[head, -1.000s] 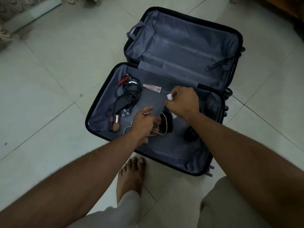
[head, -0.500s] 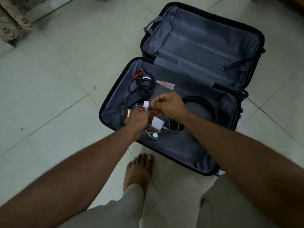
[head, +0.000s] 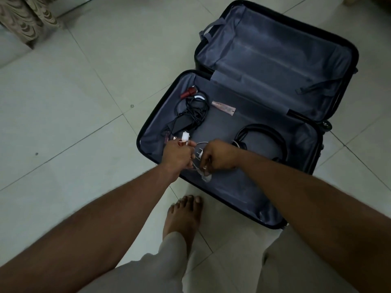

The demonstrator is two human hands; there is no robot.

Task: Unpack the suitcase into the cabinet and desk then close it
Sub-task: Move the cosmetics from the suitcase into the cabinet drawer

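Tiled floor (head: 63, 102), open suitcase (head: 232, 187) with black cables (head: 190, 113), headphones (head: 273, 134).

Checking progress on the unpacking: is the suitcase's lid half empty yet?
Empty. The open suitcase lies flat on the floor, and its lid half shows only bare grey lining and loose straps; the remaining items sit in the near half.

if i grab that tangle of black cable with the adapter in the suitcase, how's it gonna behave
The black cable bundle is loosely looped, so it will probably flop and trail rather than lift as one piece. Its boxy adapter looks like the heaviest part and may dangle. Loops lie by the red item and could drag it.
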